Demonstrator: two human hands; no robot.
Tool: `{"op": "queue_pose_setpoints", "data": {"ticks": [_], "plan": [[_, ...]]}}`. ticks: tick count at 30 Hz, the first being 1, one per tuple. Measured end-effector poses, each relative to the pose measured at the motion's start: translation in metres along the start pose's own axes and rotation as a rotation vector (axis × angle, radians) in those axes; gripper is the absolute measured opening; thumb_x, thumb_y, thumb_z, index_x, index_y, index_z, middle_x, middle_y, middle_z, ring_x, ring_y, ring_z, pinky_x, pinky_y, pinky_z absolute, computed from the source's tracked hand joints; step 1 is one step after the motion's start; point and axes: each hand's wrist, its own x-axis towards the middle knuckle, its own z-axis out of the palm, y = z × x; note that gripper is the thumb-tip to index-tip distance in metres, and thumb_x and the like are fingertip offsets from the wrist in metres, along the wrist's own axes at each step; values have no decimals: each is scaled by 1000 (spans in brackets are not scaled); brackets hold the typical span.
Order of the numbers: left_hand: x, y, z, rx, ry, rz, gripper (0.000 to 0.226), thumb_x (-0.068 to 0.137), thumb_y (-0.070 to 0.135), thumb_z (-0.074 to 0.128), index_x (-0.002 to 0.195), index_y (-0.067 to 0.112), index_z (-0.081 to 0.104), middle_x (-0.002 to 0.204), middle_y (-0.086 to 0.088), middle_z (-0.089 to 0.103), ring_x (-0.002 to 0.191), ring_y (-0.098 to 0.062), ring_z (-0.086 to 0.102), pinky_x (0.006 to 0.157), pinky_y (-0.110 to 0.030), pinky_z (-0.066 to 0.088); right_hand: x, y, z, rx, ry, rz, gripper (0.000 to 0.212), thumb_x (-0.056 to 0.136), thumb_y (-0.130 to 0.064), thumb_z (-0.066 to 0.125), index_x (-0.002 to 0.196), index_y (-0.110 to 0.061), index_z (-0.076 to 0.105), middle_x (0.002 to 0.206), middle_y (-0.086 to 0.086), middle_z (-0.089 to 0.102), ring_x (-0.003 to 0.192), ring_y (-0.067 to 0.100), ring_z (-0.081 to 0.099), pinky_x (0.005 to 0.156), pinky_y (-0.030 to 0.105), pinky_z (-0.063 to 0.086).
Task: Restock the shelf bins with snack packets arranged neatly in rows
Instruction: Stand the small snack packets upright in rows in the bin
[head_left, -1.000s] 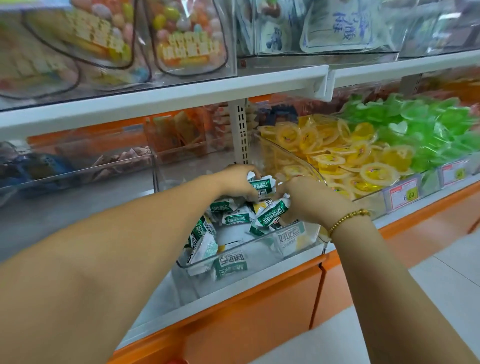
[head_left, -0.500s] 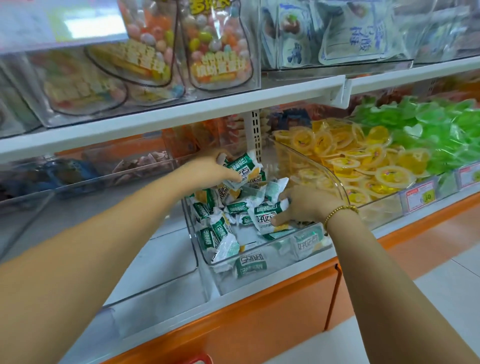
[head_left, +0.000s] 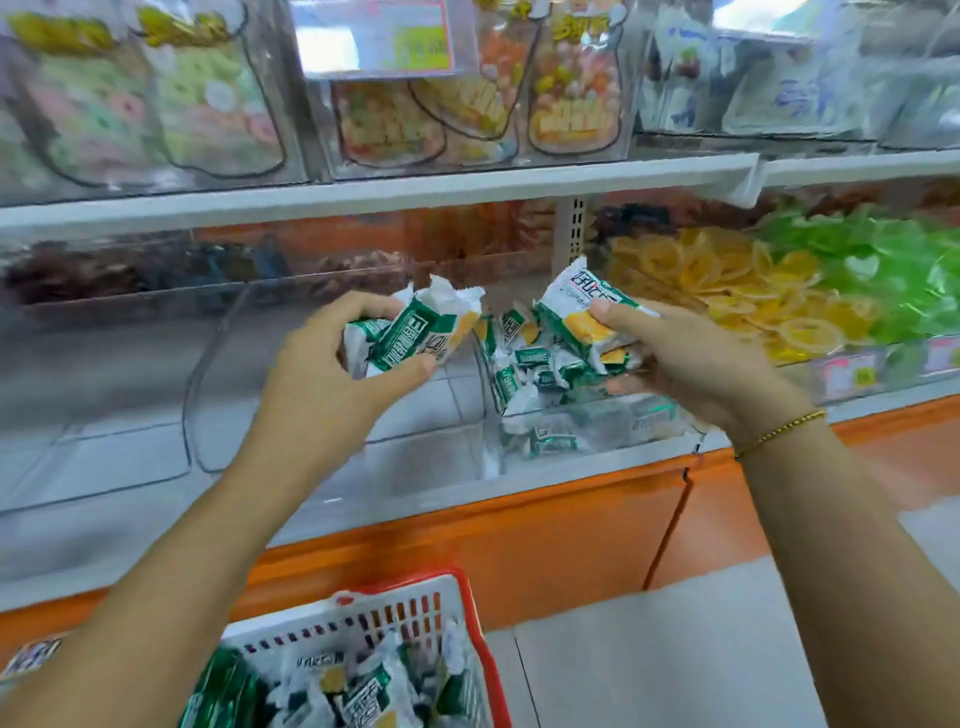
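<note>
- The left hand (head_left: 332, 379) grips a bunch of green-and-white snack packets (head_left: 415, 335), thumb below and fingers curled over the top. The front packet's long axis runs from 8 to 2 o'clock, printed face toward the camera.
- The right hand (head_left: 696, 369), a gold bracelet (head_left: 779, 431) on its wrist, clamps a second stack of packets (head_left: 579, 306) with the thumb pressed on top. The top packet's long axis runs from 11 to 5 o'clock.
- The hands are held apart, above the shelf.
- Between and below them sits a clear bin (head_left: 670, 434) holding loose packets (head_left: 530, 364) that lie jumbled, pointing every way.
- The bin stands on a white shelf (head_left: 415, 488) with an orange base (head_left: 519, 535) over a pale tiled floor (head_left: 675, 649).
- At 6 o'clock, a white basket (head_left: 363, 618) with a red rim holds more of the same packets.
- At 2 o'clock, neighbouring bins hold yellow sweets (head_left: 727, 291) and, farther right, green sweets (head_left: 883, 265).
- At 12 o'clock, the upper shelf carries clear pouches (head_left: 571, 88) of coloured sweets, blurred.
</note>
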Motion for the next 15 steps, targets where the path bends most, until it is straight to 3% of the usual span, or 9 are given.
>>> {"op": "queue_pose_setpoints", "data": {"ticks": [2,4,6,8,11,13,15], "plan": [[-41,-8,-23,-5,-20,-80,30,69,37,78,81,54,57,80,40,61,67,12,57,48,-4,39,-16,3,20,-29,-210,38,57,60,-58,75,103,-21,71,86,0,66,68,7,59,62,27,57],[-84,-23,-40,52,-65,-181,30,69,38,78,83,54,56,80,44,57,67,18,54,51,-1,38,-30,14,44,-124,-361,110,67,59,-60,76,111,-17,69,108,2,64,83,10,60,63,28,57],[-123,-45,-52,139,-117,-308,32,72,37,78,88,50,54,82,40,58,70,22,50,55,0,37,-45,31,75,-264,-522,189,68,58,-63,76,109,-18,69,102,2,62,80,10,62,60,27,56],[-157,-70,-61,261,-192,-427,31,76,36,76,94,46,53,99,34,53,75,14,49,57,-4,32,-62,55,108,-431,-694,245,67,60,-66,74,107,-19,67,94,1,59,75,10,62,58,24,55],[-195,-103,-69,365,-397,-595,33,77,35,76,101,36,55,128,11,51,86,-6,54,62,-12,36,-85,96,150,-626,-892,323,50,72,-60,71,98,-18,69,99,-7,63,86,15,67,67,29,59],[-215,-117,-70,395,-572,-662,32,77,34,77,99,36,54,140,4,46,92,-9,53,60,-9,33,-99,123,169,-792,-985,357,54,81,-53,66,117,-13,64,117,5,63,87,15,68,69,27,60],[-233,-130,-67,405,-727,-721,31,77,32,77,94,37,52,144,-1,42,103,-13,52,62,-10,33,-112,145,178,-927,-1080,360,57,89,-43,60,136,-12,49,136,14,52,79,6,66,61,15,55]]}}
